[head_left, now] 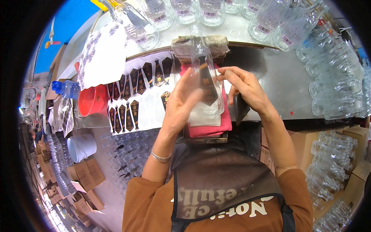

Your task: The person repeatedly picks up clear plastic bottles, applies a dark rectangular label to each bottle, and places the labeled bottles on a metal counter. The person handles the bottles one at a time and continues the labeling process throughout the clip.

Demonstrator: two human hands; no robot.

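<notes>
A clear glass bottle (206, 71) lies on its side on a pink cloth (210, 127) over a wooden block, its neck pointing away from me. A dark pointed label (208, 91) sits on the bottle's upper face. My left hand (181, 102) lies flat against the bottle's left side, fingers spread. My right hand (245, 87) presses its fingertips on the bottle's right shoulder beside the label. A folded rag (201, 44) cushions the bottle's neck at the far end.
A white backing sheet (139, 91) with several dark labels lies left of the bottle on the metal table (286, 77). Many clear bottles (336, 81) stand and lie at the back and right. A red bowl (92, 100) sits at left. Cardboard boxes (83, 174) and more bottles fill the floor.
</notes>
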